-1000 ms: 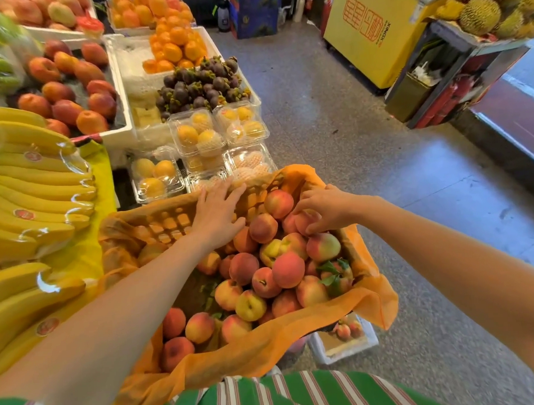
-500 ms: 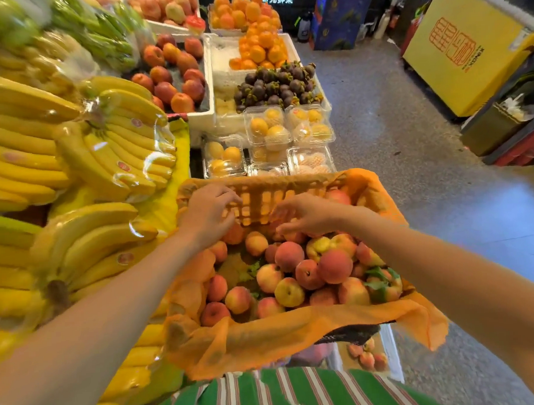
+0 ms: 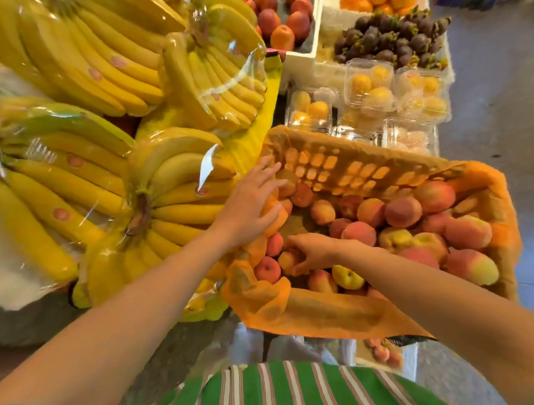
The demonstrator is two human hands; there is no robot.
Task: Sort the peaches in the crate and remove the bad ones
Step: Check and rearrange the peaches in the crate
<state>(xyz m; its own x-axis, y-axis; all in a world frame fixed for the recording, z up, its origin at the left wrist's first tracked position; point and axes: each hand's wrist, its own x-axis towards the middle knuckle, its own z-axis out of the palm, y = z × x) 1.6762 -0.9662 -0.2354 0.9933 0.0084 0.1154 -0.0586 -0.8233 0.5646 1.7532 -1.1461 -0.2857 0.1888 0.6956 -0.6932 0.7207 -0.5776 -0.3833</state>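
An orange slatted crate (image 3: 343, 165) lined with orange cloth holds several red-and-yellow peaches (image 3: 404, 211), piled highest on its right side. My left hand (image 3: 250, 203) lies flat, fingers spread, on the cloth at the crate's left rim. My right hand (image 3: 313, 250) reaches down into the crate's near left corner, fingers curled around a small peach (image 3: 288, 261). A yellow peach (image 3: 348, 277) lies just right of that hand.
Wrapped banana bunches (image 3: 110, 141) crowd the stand to the left, touching the crate's side. Beyond the crate sit clear boxes of yellow fruit (image 3: 367, 84), dark mangosteens (image 3: 390, 40) and oranges. A white box with a few peaches (image 3: 382, 352) stands on the floor below.
The view has swung left and down. My right hand moved from the far side of the crate to its near left corner. My left hand slid to the left rim and flattened.
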